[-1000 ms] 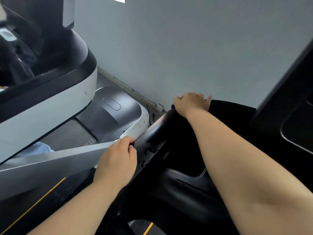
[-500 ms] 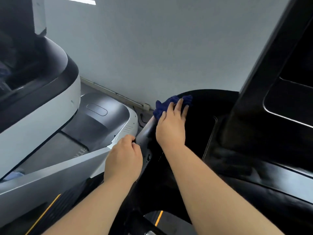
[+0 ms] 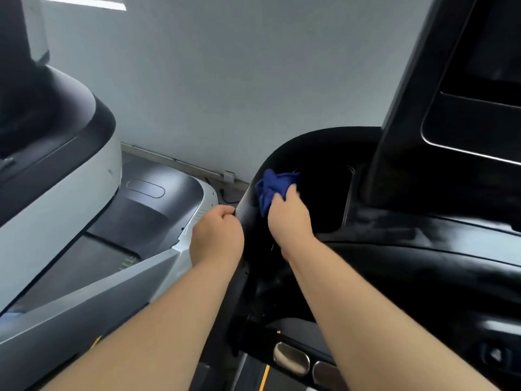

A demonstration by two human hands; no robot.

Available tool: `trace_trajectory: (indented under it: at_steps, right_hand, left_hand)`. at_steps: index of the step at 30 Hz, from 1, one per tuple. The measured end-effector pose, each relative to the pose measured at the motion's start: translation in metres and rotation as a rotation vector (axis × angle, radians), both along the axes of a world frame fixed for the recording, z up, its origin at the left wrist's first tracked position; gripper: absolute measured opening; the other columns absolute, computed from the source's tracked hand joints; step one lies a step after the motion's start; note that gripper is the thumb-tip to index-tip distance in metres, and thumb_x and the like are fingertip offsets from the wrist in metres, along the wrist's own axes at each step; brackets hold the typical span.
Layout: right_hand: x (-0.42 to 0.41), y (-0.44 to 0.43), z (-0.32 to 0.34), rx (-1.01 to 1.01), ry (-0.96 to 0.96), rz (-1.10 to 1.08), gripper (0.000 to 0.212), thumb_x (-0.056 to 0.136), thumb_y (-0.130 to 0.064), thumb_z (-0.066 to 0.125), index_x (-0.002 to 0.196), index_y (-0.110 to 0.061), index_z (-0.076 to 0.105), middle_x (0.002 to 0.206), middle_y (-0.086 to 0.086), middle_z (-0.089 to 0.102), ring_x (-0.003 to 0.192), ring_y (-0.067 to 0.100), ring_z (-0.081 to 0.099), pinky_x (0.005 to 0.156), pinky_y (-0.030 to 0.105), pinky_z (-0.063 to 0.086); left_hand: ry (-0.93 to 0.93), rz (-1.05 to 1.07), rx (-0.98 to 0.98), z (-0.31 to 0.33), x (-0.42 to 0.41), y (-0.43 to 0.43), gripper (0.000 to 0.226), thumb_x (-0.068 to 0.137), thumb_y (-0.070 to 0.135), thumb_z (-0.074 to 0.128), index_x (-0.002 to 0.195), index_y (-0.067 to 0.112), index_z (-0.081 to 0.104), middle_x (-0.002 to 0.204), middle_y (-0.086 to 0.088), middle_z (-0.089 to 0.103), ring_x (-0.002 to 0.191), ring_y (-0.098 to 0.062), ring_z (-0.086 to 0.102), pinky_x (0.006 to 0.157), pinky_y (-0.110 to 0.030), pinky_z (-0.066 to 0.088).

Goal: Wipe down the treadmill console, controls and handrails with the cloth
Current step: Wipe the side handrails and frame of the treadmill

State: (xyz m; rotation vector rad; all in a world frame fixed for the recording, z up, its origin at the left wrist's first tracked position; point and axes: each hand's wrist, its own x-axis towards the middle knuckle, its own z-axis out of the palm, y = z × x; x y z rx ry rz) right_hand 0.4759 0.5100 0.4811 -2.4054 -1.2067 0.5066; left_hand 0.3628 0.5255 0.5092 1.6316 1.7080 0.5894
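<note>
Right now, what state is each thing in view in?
cloth: bunched, pressed against the console's left rim.
right hand: fingers grip the cloth.
left hand: fingers curled on the console's outer edge.
console: glossy black, panel dark.

Head-worn wide view, facing forward and down, close over treadmill console [image 3: 394,249]

Partly buried in blue cloth [image 3: 272,187]: fingers of right hand [image 3: 289,218]. Curled out of sight against console rim [image 3: 248,201]: fingertips of left hand [image 3: 217,235]. Cut off at right edge: console screen [image 3: 476,122].
</note>
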Motion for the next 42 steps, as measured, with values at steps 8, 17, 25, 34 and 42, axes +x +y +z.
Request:
trace_trajectory:
  at_steps: [8, 17, 25, 34, 42]
  right_hand:
    - [0.003, -0.021, 0.014, 0.030, 0.037, 0.054, 0.050, 0.101, -0.018, 0.033, 0.149, -0.017, 0.021, 0.149, 0.016, 0.032, 0.132, 0.027, 0.036, 0.073, 0.006, 0.024]
    - [-0.061, -0.103, 0.009, 0.335, 0.081, 0.604, 0.054, 0.080, -0.027, 0.035, 0.130, -0.028, 0.057, 0.150, -0.013, 0.037, 0.147, 0.013, 0.010, 0.118, 0.036, 0.000]
    - [-0.004, 0.000, 0.019, 0.113, -0.082, 0.337, 0.044, 0.095, -0.024, 0.034, 0.134, -0.028, 0.052, 0.154, -0.009, 0.030, 0.147, 0.022, 0.008, 0.117, 0.051, 0.001]
    - [-0.012, -0.011, 0.025, 0.178, -0.251, 0.659, 0.048, 0.082, -0.042, 0.033, 0.120, -0.035, 0.061, 0.138, -0.016, 0.049, 0.138, 0.013, 0.031, 0.115, 0.056, 0.009]
    - [-0.069, -0.017, 0.024, 0.094, -0.213, 0.829, 0.065, 0.078, -0.039, 0.010, 0.097, -0.024, 0.071, 0.114, -0.005, 0.065, 0.115, 0.014, 0.050, 0.114, 0.041, 0.009]
  left_hand:
    - [-0.307, -0.002, -0.176, 0.001, -0.044, -0.009, 0.036, 0.083, 0.007, 0.040, 0.087, 0.028, 0.068, 0.104, 0.008, 0.069, 0.105, -0.014, 0.060, 0.096, -0.029, 0.044]
    - [-0.600, 0.135, -0.372, 0.002, -0.087, -0.029, 0.045, 0.088, 0.001, 0.045, 0.059, 0.018, 0.074, 0.076, 0.001, 0.072, 0.077, -0.015, 0.062, 0.073, -0.025, 0.047]
    - [-0.485, 0.037, -0.292, -0.015, -0.109, -0.044, 0.027, 0.080, 0.020, 0.050, 0.085, 0.029, 0.075, 0.097, 0.010, 0.073, 0.102, -0.013, 0.064, 0.099, -0.037, 0.047]
    - [-0.694, 0.279, -0.288, -0.017, -0.121, -0.051, 0.029, 0.093, 0.000, 0.040, 0.096, 0.013, 0.066, 0.102, -0.004, 0.071, 0.101, -0.013, 0.063, 0.093, -0.029, 0.047]
    - [-0.495, 0.103, -0.050, -0.010, -0.117, -0.057, 0.037, 0.096, 0.014, 0.039, 0.117, 0.038, 0.058, 0.121, 0.013, 0.061, 0.115, -0.012, 0.055, 0.102, -0.031, 0.041]
